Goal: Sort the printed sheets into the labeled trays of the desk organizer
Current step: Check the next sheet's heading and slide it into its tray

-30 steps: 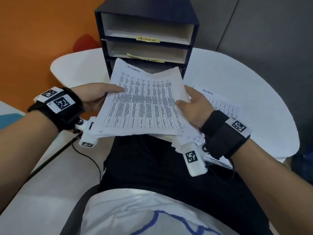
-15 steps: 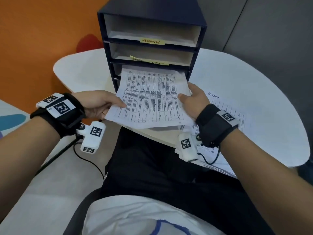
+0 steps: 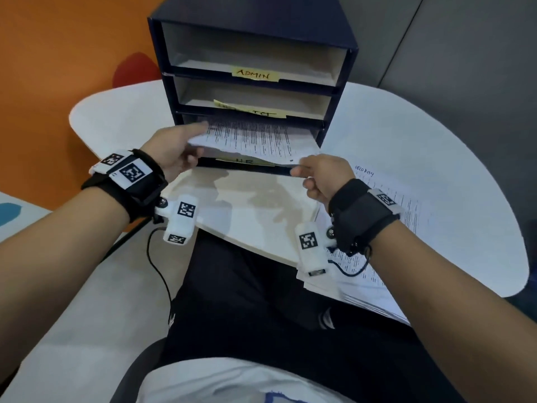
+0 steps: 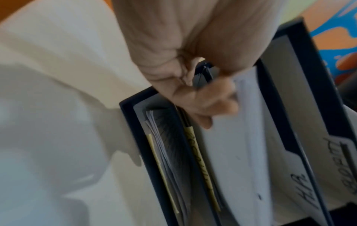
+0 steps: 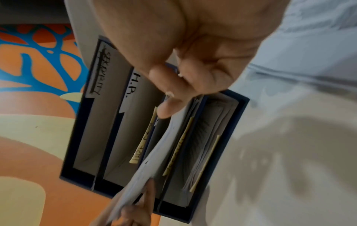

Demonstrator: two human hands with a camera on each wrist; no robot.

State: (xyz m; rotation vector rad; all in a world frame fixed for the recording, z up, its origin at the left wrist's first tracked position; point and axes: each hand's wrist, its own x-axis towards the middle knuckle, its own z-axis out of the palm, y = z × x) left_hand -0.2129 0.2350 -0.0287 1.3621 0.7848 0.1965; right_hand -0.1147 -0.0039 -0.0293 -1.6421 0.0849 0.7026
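A dark blue desk organizer stands on the white round table, its tray lips carrying yellow notes such as ADMIN. A stack of printed sheets lies partly inside the third slot from the top, its near edge sticking out over a lip marked H.R. My left hand pinches the stack's left edge, thumb on top. My right hand pinches the near right corner. In the left wrist view fingers curl under the sheets. In the right wrist view fingertips pinch the sheets.
Another pile of printed sheets, marked SECURITY by hand, lies on the table under my right wrist and overhangs the near edge. The lowest tray holds several papers. An orange wall is at left, a grey wall behind. A cable hangs by my lap.
Both hands carried the stack forward from above my lap and slid its far end into the organizer's third slot. My right hand moved from the stack's side to its near corner.
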